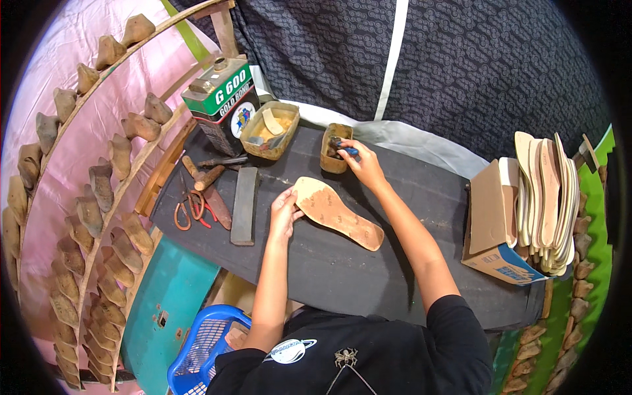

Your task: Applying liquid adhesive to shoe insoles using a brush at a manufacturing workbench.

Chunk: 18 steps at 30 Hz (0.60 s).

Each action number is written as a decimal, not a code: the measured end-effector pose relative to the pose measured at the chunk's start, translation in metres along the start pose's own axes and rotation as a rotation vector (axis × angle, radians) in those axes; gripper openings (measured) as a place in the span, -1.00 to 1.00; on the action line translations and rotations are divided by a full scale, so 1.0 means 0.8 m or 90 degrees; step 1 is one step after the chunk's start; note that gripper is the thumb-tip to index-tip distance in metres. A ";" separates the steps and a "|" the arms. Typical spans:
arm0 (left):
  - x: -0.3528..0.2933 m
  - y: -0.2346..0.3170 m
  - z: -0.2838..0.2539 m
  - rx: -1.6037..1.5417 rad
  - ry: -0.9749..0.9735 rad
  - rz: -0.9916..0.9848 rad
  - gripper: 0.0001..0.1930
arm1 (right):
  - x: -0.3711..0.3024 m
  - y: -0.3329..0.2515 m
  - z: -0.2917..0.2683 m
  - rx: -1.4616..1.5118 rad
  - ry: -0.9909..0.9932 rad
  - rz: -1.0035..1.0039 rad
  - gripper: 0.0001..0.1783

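Note:
My left hand point(284, 210) grips the wide end of a tan, sole-shaped insole point(339, 218), holding it over the dark table. A jagged border on its face divides a pale area at the wide end from a browner area, which bears small marks. Beyond it, my right hand point(364, 164) is closed around the blue handle of what looks like a brush point(348, 151). The brush's dark end is down inside a small, stained plastic tub point(336, 166); its tip is hidden there.
Left on the table point(434, 237) are a grey block point(245, 207), scissors point(195, 205), a hammer point(205, 176), a tub of scraps point(266, 150) and a metal can point(220, 105). A carton point(487, 217) of insoles stands right. Racks of shoe lasts point(118, 155) and a blue basket point(197, 355) flank me.

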<state>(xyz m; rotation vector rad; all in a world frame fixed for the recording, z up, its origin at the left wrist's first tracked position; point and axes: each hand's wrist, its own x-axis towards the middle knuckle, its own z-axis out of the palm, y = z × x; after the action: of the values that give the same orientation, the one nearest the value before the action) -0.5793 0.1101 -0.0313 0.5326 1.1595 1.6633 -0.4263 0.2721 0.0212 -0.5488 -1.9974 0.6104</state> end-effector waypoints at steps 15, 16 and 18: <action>0.001 -0.004 -0.003 -0.036 -0.033 0.003 -0.68 | -0.021 0.002 -0.018 -0.142 0.026 -0.030 -0.52; 0.000 -0.005 -0.008 -0.052 -0.029 0.012 -0.68 | -0.023 -0.005 -0.020 -0.137 0.022 -0.032 -0.52; 0.002 -0.004 -0.015 -0.077 -0.020 0.036 -0.69 | -0.025 -0.019 -0.026 0.004 0.044 0.088 -0.46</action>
<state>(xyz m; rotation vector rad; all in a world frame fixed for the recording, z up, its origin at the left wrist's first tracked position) -0.5874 0.1064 -0.0398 0.5173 1.0221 1.7557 -0.4009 0.2521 0.0266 -0.6992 -1.9027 0.6733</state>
